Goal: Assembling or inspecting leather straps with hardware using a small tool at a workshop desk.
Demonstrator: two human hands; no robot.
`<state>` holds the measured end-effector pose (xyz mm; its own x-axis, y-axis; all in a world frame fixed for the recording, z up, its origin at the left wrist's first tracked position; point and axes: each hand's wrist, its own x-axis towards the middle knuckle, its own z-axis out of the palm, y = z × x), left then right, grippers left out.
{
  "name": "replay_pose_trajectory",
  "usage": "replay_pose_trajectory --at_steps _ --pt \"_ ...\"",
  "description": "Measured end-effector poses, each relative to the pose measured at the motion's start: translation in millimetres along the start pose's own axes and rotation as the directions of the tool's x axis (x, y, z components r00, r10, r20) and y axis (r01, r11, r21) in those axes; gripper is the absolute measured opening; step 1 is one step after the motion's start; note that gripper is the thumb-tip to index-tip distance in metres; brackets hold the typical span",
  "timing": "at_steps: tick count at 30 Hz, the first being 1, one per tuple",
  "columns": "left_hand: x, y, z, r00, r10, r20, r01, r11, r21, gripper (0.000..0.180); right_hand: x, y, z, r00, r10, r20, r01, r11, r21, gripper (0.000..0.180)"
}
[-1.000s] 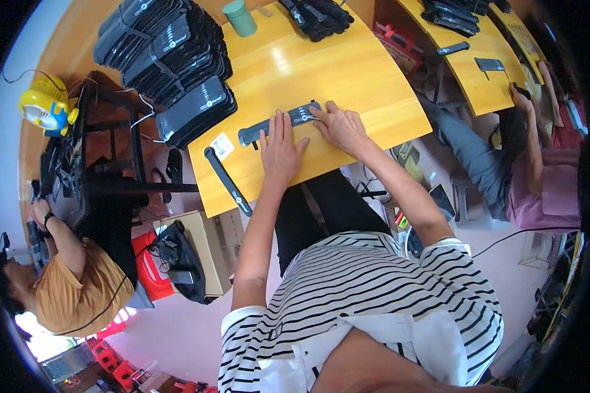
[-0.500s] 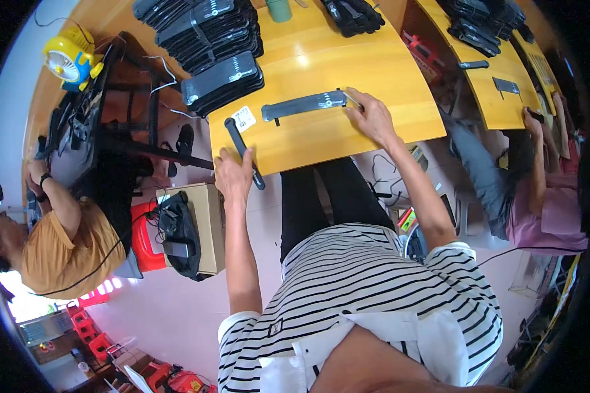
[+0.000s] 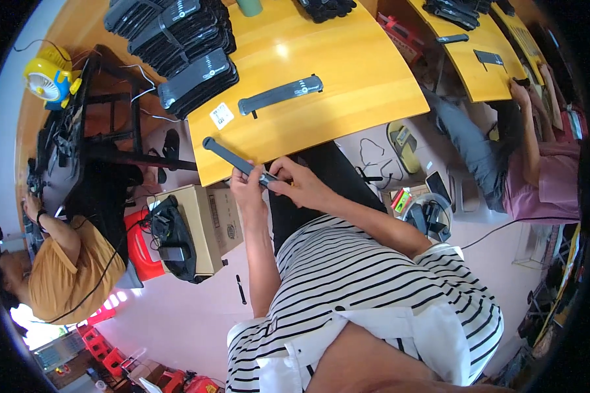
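A narrow black strap (image 3: 226, 152) with a rounded far end reaches from the yellow table over its near edge. My left hand (image 3: 248, 191) is closed around its near part. My right hand (image 3: 303, 187) meets it there, with thumb and fingers pinched at the strap's near end. A small pale spot shows between the hands, too small to make out. Farther in on the table lies a wider flat black band (image 3: 278, 96) with pale print and a small dark tab along its near side. A white label (image 3: 221, 116) lies left of it.
Piled black bands (image 3: 200, 77) stand at the table's (image 3: 347, 108) left, with a green cup (image 3: 249, 6) and more black pieces (image 3: 326, 8) at the back. Left of me are a carton (image 3: 206, 229) and a person in orange (image 3: 78, 275); another person in pink (image 3: 544, 170) sits right.
My right hand has left the wider band and come down to the strap's near end. My left hand now grips the strap, which has turned more slantwise across the table edge.
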<state>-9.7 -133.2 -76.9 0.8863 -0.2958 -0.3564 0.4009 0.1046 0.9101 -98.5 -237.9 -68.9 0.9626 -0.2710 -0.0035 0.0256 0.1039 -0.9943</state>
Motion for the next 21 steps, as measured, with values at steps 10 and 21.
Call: replay_pose_trajectory --at_steps 10,21 --pt "-22 18 5 0.966 0.041 0.257 0.038 0.954 -0.299 0.021 1 -39 -15 0.962 0.273 0.014 -0.261 0.898 0.353 0.025" --pt "-25 46 -8 0.978 0.178 0.111 -0.139 0.946 -0.295 0.022 -4 -57 0 0.991 -0.125 0.037 0.130 0.929 -0.346 0.045"
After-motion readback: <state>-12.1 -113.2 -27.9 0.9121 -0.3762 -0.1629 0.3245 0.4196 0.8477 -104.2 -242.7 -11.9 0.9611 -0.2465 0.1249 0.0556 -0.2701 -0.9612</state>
